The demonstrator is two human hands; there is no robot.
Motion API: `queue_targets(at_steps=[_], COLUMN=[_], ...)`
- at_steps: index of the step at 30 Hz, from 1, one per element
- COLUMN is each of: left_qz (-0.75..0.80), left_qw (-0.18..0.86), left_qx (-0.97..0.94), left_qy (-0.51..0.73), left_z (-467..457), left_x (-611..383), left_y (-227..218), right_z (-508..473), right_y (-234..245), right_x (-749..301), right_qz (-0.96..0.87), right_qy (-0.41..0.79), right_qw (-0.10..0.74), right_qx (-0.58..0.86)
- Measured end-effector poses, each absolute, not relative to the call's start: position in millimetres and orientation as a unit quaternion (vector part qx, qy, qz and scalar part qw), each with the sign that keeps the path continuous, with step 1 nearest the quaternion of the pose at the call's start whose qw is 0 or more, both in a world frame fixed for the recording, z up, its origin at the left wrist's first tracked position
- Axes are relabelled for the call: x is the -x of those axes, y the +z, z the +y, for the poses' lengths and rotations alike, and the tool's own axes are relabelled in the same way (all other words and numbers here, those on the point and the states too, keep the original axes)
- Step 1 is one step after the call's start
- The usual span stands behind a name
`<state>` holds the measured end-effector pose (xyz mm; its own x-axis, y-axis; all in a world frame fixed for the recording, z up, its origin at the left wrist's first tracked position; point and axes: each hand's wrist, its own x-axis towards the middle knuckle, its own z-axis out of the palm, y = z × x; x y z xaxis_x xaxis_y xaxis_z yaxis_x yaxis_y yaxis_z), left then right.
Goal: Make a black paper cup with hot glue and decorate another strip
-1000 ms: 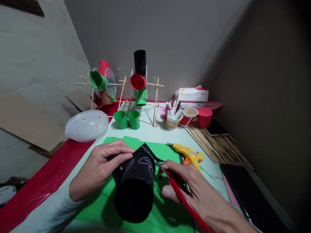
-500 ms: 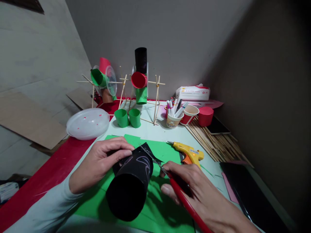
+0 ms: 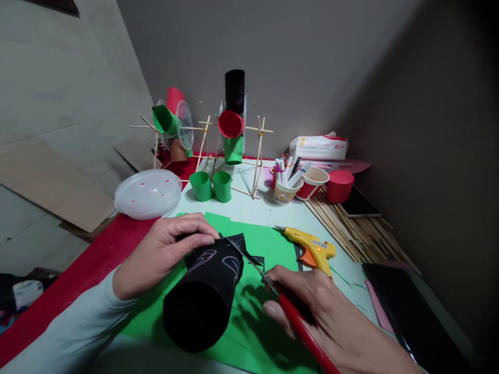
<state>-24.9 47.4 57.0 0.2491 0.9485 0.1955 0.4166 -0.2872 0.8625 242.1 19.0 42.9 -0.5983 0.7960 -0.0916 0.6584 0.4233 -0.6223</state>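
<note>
The left hand (image 3: 167, 249) pinches the far end of a black paper tube (image 3: 202, 301), thumb below and fingers curled over the top, pressed onto the paper. The right hand (image 3: 323, 317) is wrapped round the red handles of scissors (image 3: 268, 278). Their thin blades lie close together and reach up-left to the tube's far rim, where loose black flaps stick out.

The tube sits at the near middle of the surface (image 3: 249, 213), over a green sheet (image 3: 268, 244); whether it rests on the sheet or is held just above it cannot be told. Its long axis runs from near-left to far-right. The open round mouth faces the person and the cut end points away, toward the back wall. Pale drawn lines show on its upper side.

Just right of the blades lies a yellow glue gun (image 3: 312, 248), nozzle pointing left. Beyond it a bundle of bamboo sticks (image 3: 351, 228) runs along the right edge, and a black sheet (image 3: 405, 311) lies near the right hand. A red sheet (image 3: 78, 280) borders the left edge. Farther back stand two green cups (image 3: 212, 186), a clear plastic lid (image 3: 145, 193), a cup of markers (image 3: 286, 189) and a stick frame (image 3: 257, 150) carrying paper cups. Bare surface lies between the green sheet and the cups.
</note>
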Motion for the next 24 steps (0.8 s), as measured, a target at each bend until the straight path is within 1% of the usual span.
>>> queue_targets(at_steps=[7,14,20,24], left_qz=[0.478,0.464,0.437,0.405], left_qw=[0.352,0.353,0.327,0.351], left_qx=[-0.709,-0.717,-0.737,-0.739], left_qy=[0.38,0.381,0.398,0.407], left_z=[47,49,49,51], left_x=[26,28,32,34], left_y=[56,54,51,45], right_z=[20,21,24,25], right_y=[37,32,32,29], right_x=[-241,-243,-244,-246], right_qz=[-0.85,-0.86,-0.849,-0.84], right_qy=[0.3,0.305,0.323,0.337], right_qw=[0.125,0.106,0.106,0.09], right_qx=[0.415,0.396,0.405,0.415])
